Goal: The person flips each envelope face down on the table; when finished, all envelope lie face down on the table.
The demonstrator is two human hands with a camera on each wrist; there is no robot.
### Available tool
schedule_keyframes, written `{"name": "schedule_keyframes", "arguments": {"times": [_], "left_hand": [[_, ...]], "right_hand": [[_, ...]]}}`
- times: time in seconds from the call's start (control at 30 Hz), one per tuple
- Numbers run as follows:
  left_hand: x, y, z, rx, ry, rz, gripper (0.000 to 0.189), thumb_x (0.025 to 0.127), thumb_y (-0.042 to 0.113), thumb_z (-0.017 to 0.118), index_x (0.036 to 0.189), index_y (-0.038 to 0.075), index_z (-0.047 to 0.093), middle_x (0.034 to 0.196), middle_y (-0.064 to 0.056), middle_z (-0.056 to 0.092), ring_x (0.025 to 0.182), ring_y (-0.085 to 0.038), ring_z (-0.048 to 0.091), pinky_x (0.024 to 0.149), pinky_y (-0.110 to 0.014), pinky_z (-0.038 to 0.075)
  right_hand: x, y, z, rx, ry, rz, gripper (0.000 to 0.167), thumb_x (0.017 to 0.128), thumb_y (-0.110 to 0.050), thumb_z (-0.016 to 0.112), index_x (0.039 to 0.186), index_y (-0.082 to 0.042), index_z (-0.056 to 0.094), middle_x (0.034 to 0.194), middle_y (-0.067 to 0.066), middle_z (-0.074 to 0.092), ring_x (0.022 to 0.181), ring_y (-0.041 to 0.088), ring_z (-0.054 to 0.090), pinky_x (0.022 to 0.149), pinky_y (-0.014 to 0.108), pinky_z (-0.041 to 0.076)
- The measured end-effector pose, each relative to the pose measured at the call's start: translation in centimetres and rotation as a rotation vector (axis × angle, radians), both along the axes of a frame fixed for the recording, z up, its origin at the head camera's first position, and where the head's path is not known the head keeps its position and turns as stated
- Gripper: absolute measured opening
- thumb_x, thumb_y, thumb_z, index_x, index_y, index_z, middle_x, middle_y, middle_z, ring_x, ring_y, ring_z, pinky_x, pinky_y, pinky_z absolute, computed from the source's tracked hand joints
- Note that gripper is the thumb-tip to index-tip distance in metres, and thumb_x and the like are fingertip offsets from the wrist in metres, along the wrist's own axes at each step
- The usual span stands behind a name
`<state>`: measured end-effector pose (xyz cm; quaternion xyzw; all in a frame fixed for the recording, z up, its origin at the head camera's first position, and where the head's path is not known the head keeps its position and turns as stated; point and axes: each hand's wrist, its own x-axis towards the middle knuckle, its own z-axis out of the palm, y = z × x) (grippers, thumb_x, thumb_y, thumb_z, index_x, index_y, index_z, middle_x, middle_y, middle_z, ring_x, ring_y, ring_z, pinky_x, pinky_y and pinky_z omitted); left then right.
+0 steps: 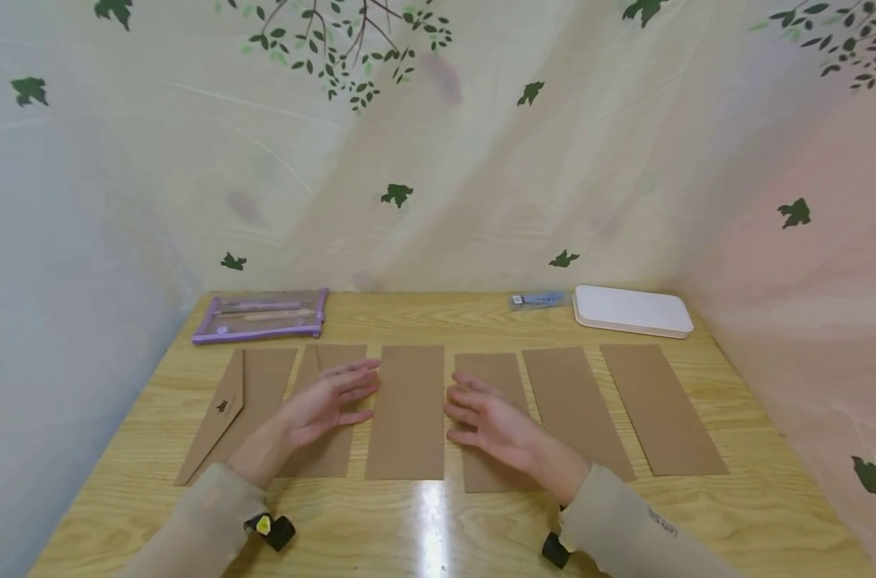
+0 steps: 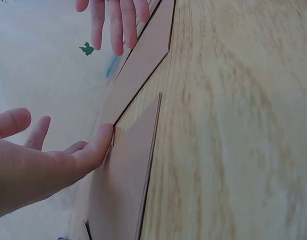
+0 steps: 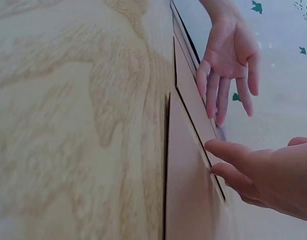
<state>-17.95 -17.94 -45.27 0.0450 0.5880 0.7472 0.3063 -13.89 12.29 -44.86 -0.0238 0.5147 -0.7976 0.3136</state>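
Note:
Several brown paper envelopes lie upright in a row across the wooden table. The leftmost envelope (image 1: 267, 373) shows its pointed flap with a small dark print. My left hand (image 1: 329, 404) is over the second envelope (image 1: 318, 461), fingers extended toward the left edge of the middle envelope (image 1: 409, 417). Over the envelope right of the middle (image 1: 490, 474), my right hand (image 1: 497, 421) reaches its spread fingers toward that middle one's right edge. Both palms face each other, holding nothing. In the left wrist view, the left hand's lowest finger (image 2: 99, 142) overlaps an envelope edge.
At the back left lies a clear purple-edged zip pouch (image 1: 260, 315) with pens inside. Back right, a small blue clear packet (image 1: 539, 300) sits beside a white flat case (image 1: 631, 311). Two more envelopes, a nearer one (image 1: 578, 409) and the rightmost (image 1: 662, 409), lie to the right.

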Motion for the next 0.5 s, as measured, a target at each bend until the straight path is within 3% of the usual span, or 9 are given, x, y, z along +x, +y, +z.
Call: {"name": "schedule_keyframes", "arguments": {"times": [0.1, 0.2, 0.27, 0.37, 0.5], "left_hand": [[0.1, -0.1, -0.1, -0.006, 0.008, 0.000, 0.059, 0.109, 0.021, 0.044, 0.158, -0.003, 0.021, 0.164, -0.025, 0.019, 0.150, -0.041, 0.018, 0.114, -0.057, 0.034], [0.4, -0.2, -0.1, -0.067, 0.073, -0.004, 0.059, 0.107, 0.019, 0.050, 0.155, -0.006, 0.027, 0.161, -0.027, 0.024, 0.148, -0.042, 0.024, 0.114, -0.055, 0.035], [0.8, -0.3, 0.1, -0.163, 0.172, -0.010, 0.058, 0.105, 0.020, 0.057, 0.152, -0.006, 0.035, 0.158, -0.026, 0.034, 0.144, -0.043, 0.034, 0.113, -0.053, 0.038], [1.2, -0.7, 0.7, -0.332, 0.383, -0.013, 0.059, 0.097, 0.021, 0.070, 0.145, -0.006, 0.048, 0.148, -0.025, 0.048, 0.134, -0.043, 0.048, 0.109, -0.051, 0.044], [1.1, -2.3, 1.9, -0.489, 0.626, 0.023, 0.062, 0.088, 0.019, 0.082, 0.138, -0.004, 0.055, 0.139, -0.025, 0.056, 0.124, -0.046, 0.054, 0.103, -0.056, 0.048]], "right_hand": [[0.0, 0.1, 0.0, 0.009, 0.015, 0.012, 0.066, 0.110, -0.015, 0.038, 0.162, -0.003, -0.001, 0.166, 0.025, -0.003, 0.152, 0.044, 0.005, 0.118, 0.061, 0.022], [-0.1, 0.2, 0.1, 0.010, 0.035, 0.023, 0.064, 0.110, -0.015, 0.038, 0.162, -0.002, 0.002, 0.166, 0.025, 0.000, 0.151, 0.045, 0.009, 0.118, 0.059, 0.026], [-0.3, 0.2, 0.1, 0.018, 0.054, 0.031, 0.063, 0.110, -0.015, 0.037, 0.161, -0.002, 0.004, 0.166, 0.025, 0.004, 0.151, 0.045, 0.012, 0.117, 0.059, 0.027], [-0.5, 0.1, 0.4, 0.056, 0.090, 0.034, 0.063, 0.109, -0.015, 0.040, 0.161, 0.001, 0.007, 0.166, 0.025, 0.010, 0.150, 0.045, 0.015, 0.118, 0.060, 0.026], [-0.8, -0.2, 0.8, 0.114, 0.125, 0.028, 0.065, 0.107, -0.015, 0.043, 0.159, 0.005, 0.009, 0.164, 0.026, 0.015, 0.151, 0.043, 0.017, 0.119, 0.062, 0.021]]}}
